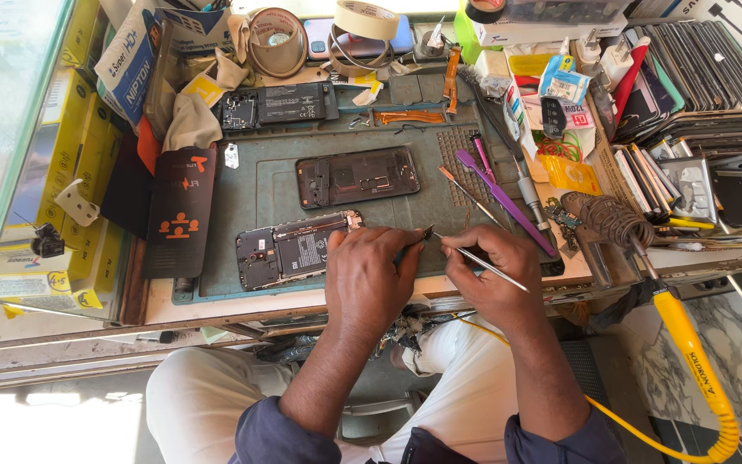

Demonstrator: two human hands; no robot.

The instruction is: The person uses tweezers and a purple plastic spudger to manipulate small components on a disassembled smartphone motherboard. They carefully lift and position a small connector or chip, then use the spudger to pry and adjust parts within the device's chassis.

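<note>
Both hands work at the front edge of the grey-green repair mat [242,185] on the table [165,302]. Left hand [371,279] has its fingers pinched round a small dark part, too small to identify, held at the tip of the tweezers [474,255]; right hand [491,279] has its fingers closed on those tweezers, thin bright steel, points aimed left toward the other hand. The opened phone [294,249] lies flat just left of the left hand, back off, dark board and black battery exposed, touching or nearly touching the knuckles; cannot tell which. Risk, as a judgement: the part sits over the mat's front lip, so a slip of the steel points could flick it off onto the lap or floor. The sharp tips could also scratch the part or prick a fingertip. A nudge from the left wrist could push the open phone, whose bare circuitry looks delicate. Second phone frame [358,176] rests mid-mat, matte black, rectangular. Purple pry tool [500,198] lies diagonally at right, smooth plastic. Soldering iron [689,344] with its glossy yellow handle rests in a coiled wire stand [607,219] near the right hand; a careless elbow could catch its cord. Rolls of beige tape [367,19] lie at the back.
</note>
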